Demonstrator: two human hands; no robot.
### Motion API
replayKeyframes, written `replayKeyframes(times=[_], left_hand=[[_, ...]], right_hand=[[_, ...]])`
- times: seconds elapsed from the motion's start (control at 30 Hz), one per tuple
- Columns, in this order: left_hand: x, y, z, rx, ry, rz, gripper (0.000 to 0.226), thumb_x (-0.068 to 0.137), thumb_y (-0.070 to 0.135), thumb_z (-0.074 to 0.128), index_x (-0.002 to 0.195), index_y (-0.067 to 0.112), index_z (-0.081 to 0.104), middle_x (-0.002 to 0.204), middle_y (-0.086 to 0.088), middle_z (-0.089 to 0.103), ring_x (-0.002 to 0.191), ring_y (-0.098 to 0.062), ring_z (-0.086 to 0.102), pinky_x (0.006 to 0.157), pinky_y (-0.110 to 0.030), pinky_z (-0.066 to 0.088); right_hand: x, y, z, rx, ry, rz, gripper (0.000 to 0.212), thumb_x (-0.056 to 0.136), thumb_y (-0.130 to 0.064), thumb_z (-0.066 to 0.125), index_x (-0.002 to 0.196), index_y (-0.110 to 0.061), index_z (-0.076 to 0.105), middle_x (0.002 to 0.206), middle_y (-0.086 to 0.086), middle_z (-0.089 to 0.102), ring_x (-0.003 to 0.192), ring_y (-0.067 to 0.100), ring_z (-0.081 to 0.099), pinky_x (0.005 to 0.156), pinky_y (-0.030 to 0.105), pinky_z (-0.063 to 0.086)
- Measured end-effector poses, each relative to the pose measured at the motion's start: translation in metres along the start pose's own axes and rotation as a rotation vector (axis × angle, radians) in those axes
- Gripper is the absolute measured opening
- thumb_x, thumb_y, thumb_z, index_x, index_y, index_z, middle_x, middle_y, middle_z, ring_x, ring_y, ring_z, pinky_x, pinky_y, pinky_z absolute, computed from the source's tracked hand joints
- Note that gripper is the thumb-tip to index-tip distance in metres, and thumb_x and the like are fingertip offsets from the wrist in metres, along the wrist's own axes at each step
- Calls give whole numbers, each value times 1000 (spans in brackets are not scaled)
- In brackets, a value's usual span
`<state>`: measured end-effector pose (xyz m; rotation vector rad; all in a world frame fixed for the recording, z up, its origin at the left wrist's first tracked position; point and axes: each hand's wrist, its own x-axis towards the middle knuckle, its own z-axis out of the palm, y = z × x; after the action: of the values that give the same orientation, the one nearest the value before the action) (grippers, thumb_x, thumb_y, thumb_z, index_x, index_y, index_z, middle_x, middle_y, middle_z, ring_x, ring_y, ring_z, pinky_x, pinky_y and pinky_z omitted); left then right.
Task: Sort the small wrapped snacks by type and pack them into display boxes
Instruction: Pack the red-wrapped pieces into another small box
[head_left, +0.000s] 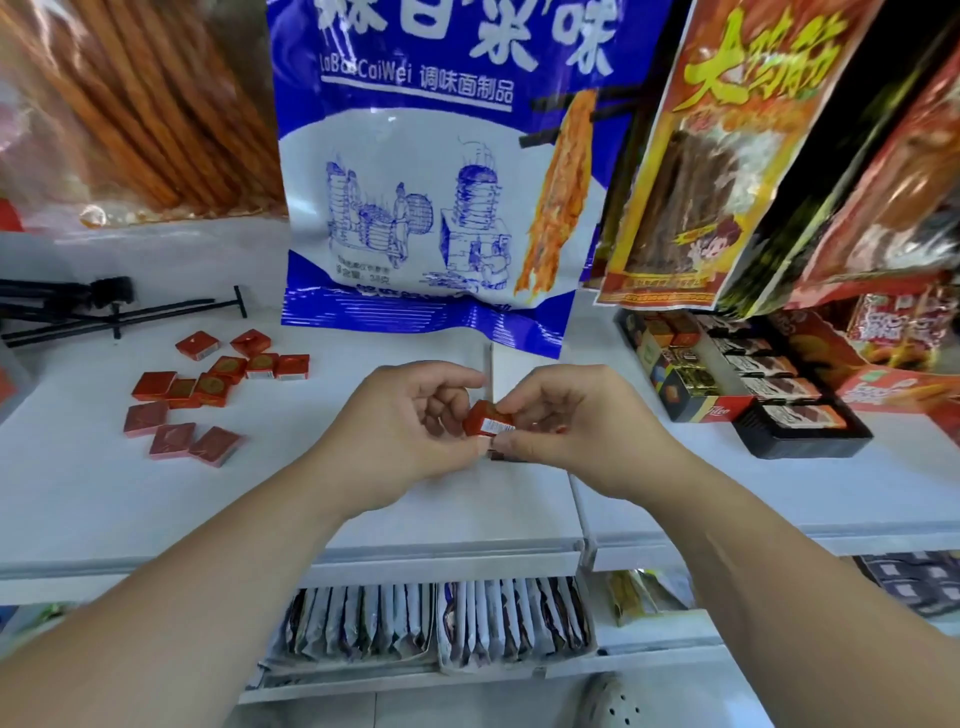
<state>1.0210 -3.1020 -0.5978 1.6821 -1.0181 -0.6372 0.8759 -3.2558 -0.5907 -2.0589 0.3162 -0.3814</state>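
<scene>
Grip: left hand (410, 421) and right hand (561, 421) both pinch snack (488, 420) mid-frame; square it, then seat flat in box (693, 404), right.

The white flat shelf (156, 499) holds small red square wrapped snacks (208, 389), a black tripod (98, 306) and a black display box (800, 444).

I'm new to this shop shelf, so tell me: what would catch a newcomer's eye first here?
A big blue and white snack bag fills the top middle, above the white shelf. Just below it, the left hand and the right hand pinch one small red wrapped snack between them. More red squares lie scattered on the shelf to the left.
</scene>
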Motion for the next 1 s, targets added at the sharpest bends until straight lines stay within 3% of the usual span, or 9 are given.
replayKeyframes(times=[0.1,0.17,0.27,0.33,0.43,0.6,0.8,1.0], left_hand=[[9,5,16,-44,-2,26,52,69,2,85,115,21,69,88,-3,67,77,-11,63,79,-29,57],[14,6,24,-71,-5,19,52,69,0,85,114,20,69,90,-8,68,77,-15,63,81,-31,57],[20,2,29,-60,11,-17,53,67,13,89,112,31,66,94,0,70,84,-15,65,80,-30,58],[24,-2,29,77,31,-34,54,67,31,88,112,42,60,102,14,65,89,-4,60,76,-20,53],[25,-13,28,293,5,-48,52,74,43,81,118,47,52,105,24,51,90,0,53,72,-10,40],[26,-33,29,382,-77,-39,44,86,35,72,128,37,61,129,24,54,82,4,51,71,-2,37],[26,-36,29,340,-76,-9,43,85,31,74,126,34,64,127,25,57,82,18,48,70,1,36],[24,-38,27,329,-99,14,41,82,29,77,121,36,66,116,25,59,86,20,47,73,-2,39]], right_hand=[[-3,4,-14,-35,27,23,22,72,-9,87,87,-14,71,72,-6,72,63,10,68,64,26,57],[-4,7,-20,-88,27,33,23,73,-10,86,86,-15,69,65,-13,68,55,4,62,56,20,52],[0,9,-28,-174,34,42,21,74,-15,86,87,-16,69,65,-18,67,53,5,62,52,20,51],[6,15,-38,-267,79,53,23,73,-25,87,87,-18,70,72,-10,70,60,8,65,54,24,55],[14,27,-54,-345,160,95,23,74,-26,85,90,-21,70,81,-6,70,65,8,65,57,23,55],[30,35,-37,-460,99,125,25,72,-28,84,90,-29,67,85,-15,68,69,9,65,54,21,54],[41,46,-28,-566,-3,149,21,73,-36,83,87,-32,66,87,-17,67,78,5,61,64,22,48],[42,49,-33,-437,-132,234,13,80,-36,78,92,-33,72,93,-16,69,89,5,65,79,28,58]])
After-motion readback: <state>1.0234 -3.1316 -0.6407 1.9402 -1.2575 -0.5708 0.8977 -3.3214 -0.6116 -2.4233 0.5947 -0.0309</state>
